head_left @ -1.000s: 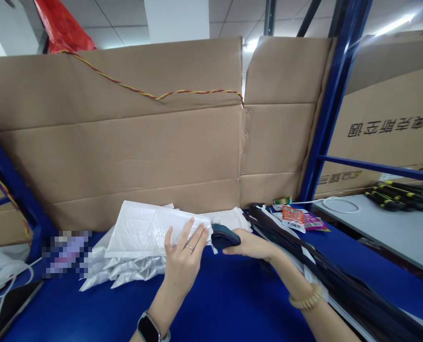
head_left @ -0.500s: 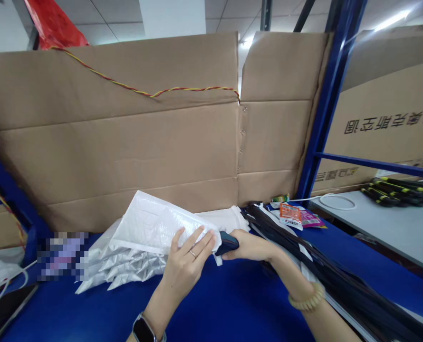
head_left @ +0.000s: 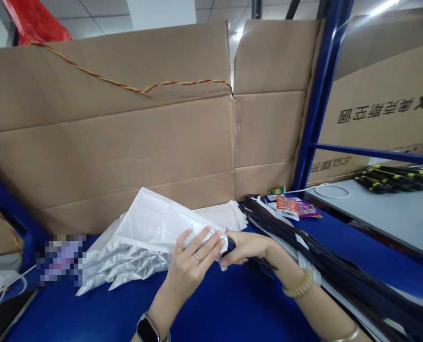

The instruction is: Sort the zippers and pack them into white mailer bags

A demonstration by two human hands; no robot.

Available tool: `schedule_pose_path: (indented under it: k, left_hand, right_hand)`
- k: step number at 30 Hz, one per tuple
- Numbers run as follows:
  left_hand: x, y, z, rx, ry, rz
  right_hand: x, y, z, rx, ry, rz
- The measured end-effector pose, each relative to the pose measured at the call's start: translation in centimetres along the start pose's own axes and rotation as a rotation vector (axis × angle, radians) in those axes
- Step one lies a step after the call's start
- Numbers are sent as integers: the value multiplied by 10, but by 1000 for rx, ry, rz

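A white bubble mailer (head_left: 154,221) is raised at a slant above the blue table, its open end toward the right. My left hand (head_left: 193,259) is wrapped over that end, fingers closed on the mailer. At the mouth, my right hand (head_left: 245,249) grips a dark, folded-looking item (head_left: 230,243), most of which is hidden inside the mailer and behind my fingers. Beneath and behind the raised mailer lies a pile of silvery-white mailers (head_left: 126,268). Another flat white mailer (head_left: 218,213) rests behind my hands.
Long dark strips, apparently zippers (head_left: 325,266), run along the right side of the blue table (head_left: 211,318). Small snack packets (head_left: 288,207) lie near the back right. A cardboard wall (head_left: 143,152) stands behind, with a blue metal post (head_left: 314,109) to its right. A phone-like dark slab (head_left: 10,313) lies at left.
The dark item has gone deeper into the mailer, with less of it showing. My right hand has come closer to the mailer's mouth. The camera view has shifted slightly.
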State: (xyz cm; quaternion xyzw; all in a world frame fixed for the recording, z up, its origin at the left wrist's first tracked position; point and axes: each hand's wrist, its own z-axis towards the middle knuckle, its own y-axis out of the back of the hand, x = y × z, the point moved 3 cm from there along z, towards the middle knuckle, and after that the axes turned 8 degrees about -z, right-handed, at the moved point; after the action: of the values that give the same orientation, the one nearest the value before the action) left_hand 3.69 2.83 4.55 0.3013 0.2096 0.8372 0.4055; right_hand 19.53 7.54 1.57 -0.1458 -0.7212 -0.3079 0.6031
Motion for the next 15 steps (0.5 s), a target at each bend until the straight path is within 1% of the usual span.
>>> schedule_pose_path:
  k: [5,7,9,13,15]
  left_hand:
    - [3,-4,0,188,3,72]
    - [4,-7,-1,237,-2,92]
    - [3,-8,-2,228,-12,98]
    - [0,-8,-4,124,-38,97]
    - [-1,-9,-4,101,-69,79]
  right_hand:
    - [-6,7,0,-51,-20,-109]
    - [-9,9,0,-41,-45,-165]
    - [-10,8,0,-17,-54,-186]
    - [-6,5,-1,9,-26,-192]
    - [-4,3,0,24,-14,-219]
